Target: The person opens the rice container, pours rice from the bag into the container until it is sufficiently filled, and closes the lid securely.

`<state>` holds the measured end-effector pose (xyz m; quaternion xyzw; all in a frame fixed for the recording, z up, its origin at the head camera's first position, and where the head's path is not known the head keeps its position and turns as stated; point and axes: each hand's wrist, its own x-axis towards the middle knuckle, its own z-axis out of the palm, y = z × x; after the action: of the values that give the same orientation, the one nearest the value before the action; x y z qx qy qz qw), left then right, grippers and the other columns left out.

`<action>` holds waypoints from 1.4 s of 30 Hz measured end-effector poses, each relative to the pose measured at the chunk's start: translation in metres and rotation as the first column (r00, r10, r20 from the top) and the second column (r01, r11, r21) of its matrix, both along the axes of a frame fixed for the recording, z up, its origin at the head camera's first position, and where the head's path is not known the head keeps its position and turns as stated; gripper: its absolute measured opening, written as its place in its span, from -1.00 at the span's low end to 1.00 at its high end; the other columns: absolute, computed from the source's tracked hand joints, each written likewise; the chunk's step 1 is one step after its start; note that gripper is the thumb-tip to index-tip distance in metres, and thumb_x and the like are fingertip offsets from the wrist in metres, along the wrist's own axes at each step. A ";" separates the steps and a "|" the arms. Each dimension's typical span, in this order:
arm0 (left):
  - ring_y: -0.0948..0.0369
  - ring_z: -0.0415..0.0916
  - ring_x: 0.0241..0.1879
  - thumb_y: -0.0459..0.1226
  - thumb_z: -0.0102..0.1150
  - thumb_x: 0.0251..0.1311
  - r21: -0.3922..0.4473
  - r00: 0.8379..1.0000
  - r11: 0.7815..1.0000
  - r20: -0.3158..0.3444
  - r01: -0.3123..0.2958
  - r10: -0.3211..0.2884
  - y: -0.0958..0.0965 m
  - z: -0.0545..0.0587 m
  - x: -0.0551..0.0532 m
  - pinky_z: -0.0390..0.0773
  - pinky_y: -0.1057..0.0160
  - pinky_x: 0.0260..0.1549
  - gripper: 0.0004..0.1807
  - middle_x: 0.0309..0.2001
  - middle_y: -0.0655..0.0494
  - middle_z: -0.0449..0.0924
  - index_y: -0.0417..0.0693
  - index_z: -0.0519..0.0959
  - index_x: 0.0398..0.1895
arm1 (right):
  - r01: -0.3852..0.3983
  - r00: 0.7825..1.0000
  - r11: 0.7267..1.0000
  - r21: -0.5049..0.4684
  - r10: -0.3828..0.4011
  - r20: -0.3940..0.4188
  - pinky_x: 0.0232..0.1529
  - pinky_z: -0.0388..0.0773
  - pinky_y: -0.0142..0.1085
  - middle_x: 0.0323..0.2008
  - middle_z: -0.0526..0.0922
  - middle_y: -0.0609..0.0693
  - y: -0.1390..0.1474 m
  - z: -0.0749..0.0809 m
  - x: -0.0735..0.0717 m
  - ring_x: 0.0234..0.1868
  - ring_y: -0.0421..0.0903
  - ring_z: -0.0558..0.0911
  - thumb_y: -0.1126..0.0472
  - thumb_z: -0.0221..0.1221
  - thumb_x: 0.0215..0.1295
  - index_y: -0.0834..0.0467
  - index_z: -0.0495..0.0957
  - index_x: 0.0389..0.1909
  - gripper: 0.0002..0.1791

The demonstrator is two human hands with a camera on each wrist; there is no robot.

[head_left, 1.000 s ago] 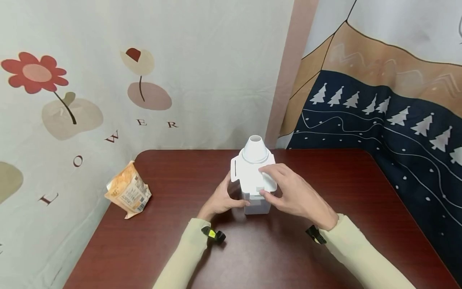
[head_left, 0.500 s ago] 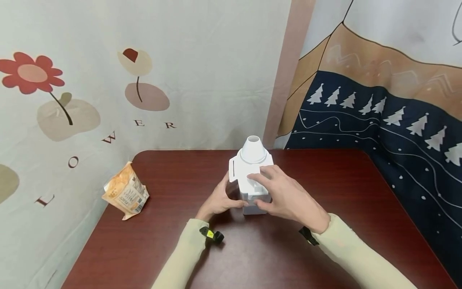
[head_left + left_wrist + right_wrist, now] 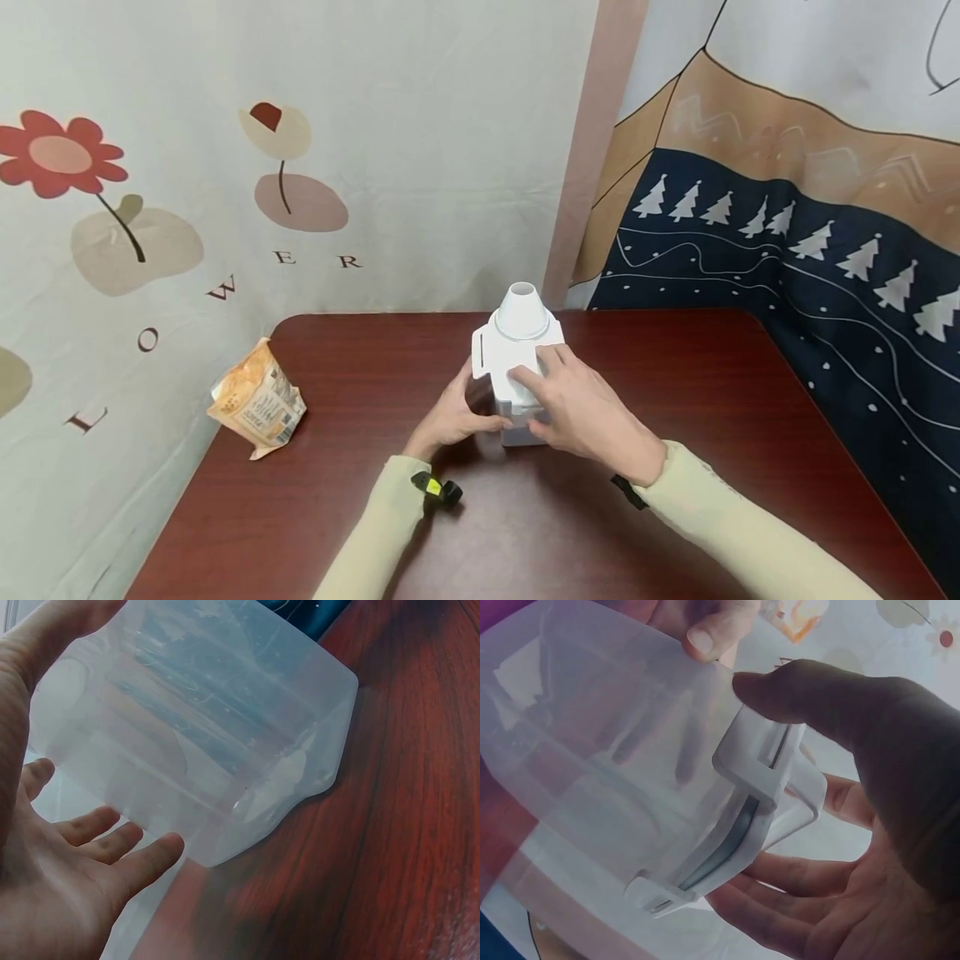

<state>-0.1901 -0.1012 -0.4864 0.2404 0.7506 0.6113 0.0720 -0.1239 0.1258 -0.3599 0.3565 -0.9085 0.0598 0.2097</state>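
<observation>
A translucent plastic storage container (image 3: 523, 436) stands upright near the table's far side. Its white lid (image 3: 498, 354) carries a white cone-shaped spout (image 3: 521, 313) at the back. My left hand (image 3: 453, 418) holds the container's left side, thumb across the front and fingers spread along the wall in the left wrist view. My right hand (image 3: 588, 412) grips the front of the lid: fingers lie over its top, thumb at the front edge. In the right wrist view that thumb touches the corner by a white side clip (image 3: 754, 761), and a raised flap (image 3: 810, 796) stands off the lid.
A crumpled orange and white food packet (image 3: 262, 402) sits at the table's left edge. Printed cloth (image 3: 435, 167) hangs behind the dark red table (image 3: 360, 375), and a navy tree-patterned cloth (image 3: 697, 258) hangs at the right.
My right hand has slid left and toward the front of the lid, its thumb now lower at the front edge. My left hand keeps its hold. The head view has turned slightly right.
</observation>
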 end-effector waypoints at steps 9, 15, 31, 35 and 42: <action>0.15 0.30 0.46 -0.39 0.66 -0.16 0.033 1.000 0.999 0.022 0.018 -0.019 0.000 -0.003 0.000 0.17 -0.05 0.52 0.33 0.51 0.20 0.30 0.41 0.00 0.63 | 0.037 0.995 0.998 0.050 -0.032 -0.094 -0.48 0.66 -0.24 -0.30 0.52 0.17 -0.008 -0.004 0.000 -0.15 0.11 0.58 0.25 0.52 -0.17 0.06 0.55 -0.12 -0.48; 0.15 0.32 0.46 -0.40 0.65 -0.15 0.038 0.999 0.999 0.023 0.021 -0.022 0.000 -0.003 0.000 0.22 -0.04 0.51 0.34 0.50 0.20 0.32 0.43 0.00 0.63 | 0.050 0.992 0.997 0.059 -0.043 -0.115 -0.55 0.65 -0.22 -0.38 0.52 0.16 -0.012 -0.004 0.000 -0.18 0.11 0.58 0.25 0.57 -0.21 0.06 0.54 -0.18 -0.48; 0.17 0.31 0.43 -0.33 0.69 -0.19 -0.016 1.000 1.000 -0.025 -0.020 0.019 0.001 -0.002 0.000 0.25 -0.05 0.49 0.27 0.46 0.21 0.35 0.39 0.11 0.59 | 0.069 0.983 0.993 0.097 -0.051 -0.177 -0.63 0.64 -0.25 -0.42 0.52 0.22 -0.019 -0.008 0.000 -0.27 0.10 0.49 0.28 0.49 -0.20 0.19 0.58 -0.25 -0.59; 0.14 0.30 0.44 -0.32 0.70 -0.20 -0.024 0.999 0.999 -0.035 -0.028 0.027 0.001 -0.003 0.000 0.24 -0.06 0.49 0.25 0.46 0.19 0.36 0.36 0.14 0.58 | 0.070 0.983 0.994 0.089 -0.053 -0.175 -0.63 0.64 -0.25 -0.42 0.51 0.23 -0.020 -0.010 0.000 -0.27 0.11 0.48 0.30 0.47 -0.20 0.20 0.57 -0.26 -0.60; 0.13 0.27 0.46 -0.32 0.71 -0.23 -0.047 0.998 0.997 -0.029 -0.056 0.055 0.002 0.001 0.003 0.20 -0.05 0.51 0.26 0.47 0.16 0.35 0.27 0.16 0.59 | 0.072 0.984 0.994 0.086 -0.057 -0.166 -0.64 0.62 -0.26 -0.42 0.49 0.22 -0.021 -0.011 0.001 -0.27 0.10 0.45 0.30 0.44 -0.19 0.23 0.55 -0.25 -0.60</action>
<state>-0.1870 -0.0991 -0.4854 0.2261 0.7722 0.5917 0.0503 -0.1225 0.1053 -0.3713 0.3397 -0.9011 -0.0183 0.2687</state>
